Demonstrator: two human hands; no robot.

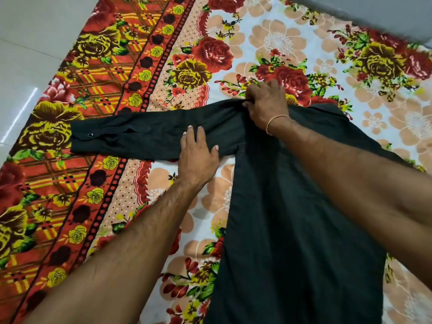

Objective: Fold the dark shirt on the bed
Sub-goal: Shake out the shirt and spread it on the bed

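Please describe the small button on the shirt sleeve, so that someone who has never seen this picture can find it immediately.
Start at the dark shirt lying on the flowered bedsheet. Follow its sleeve, which stretches out flat to the left beyond the left hand, to the cuff at its far end. The button sits there near the upper corner: a small round shiny dot, the only glinting spot on the plain dark cloth.

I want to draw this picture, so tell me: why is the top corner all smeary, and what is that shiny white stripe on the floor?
In the head view, the top right corner is motion-blurred, though the hands stay sharp; the stripe is glare from a light on the glossy floor; the dark shirt shows few folds because it is so dark.
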